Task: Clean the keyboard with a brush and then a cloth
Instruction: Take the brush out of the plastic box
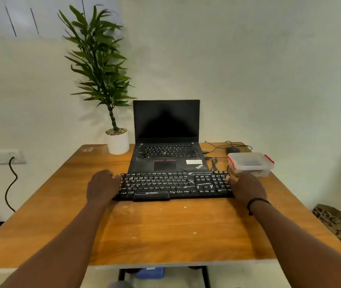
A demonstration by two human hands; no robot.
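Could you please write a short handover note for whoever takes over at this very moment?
Left hand grips the keyboard's left end; right hand grips its right end. The keyboard lies on the table in front of the laptop, its keys streaked with white dust. A lidded box sits beside its right end. No brush or cloth in sight. Nothing cleaned yet: brushing, then wiping, remain.

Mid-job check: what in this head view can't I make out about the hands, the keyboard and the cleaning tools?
- Left hand fingers: curled at the keyboard end, hidden behind the knuckles.
- Right hand: its back hides the fingertips at the other end.
- Brush and cloth: neither shows anywhere.
- Plastic container: contents blurred through the lid.
- Key legends: too small; white streaks cover them.
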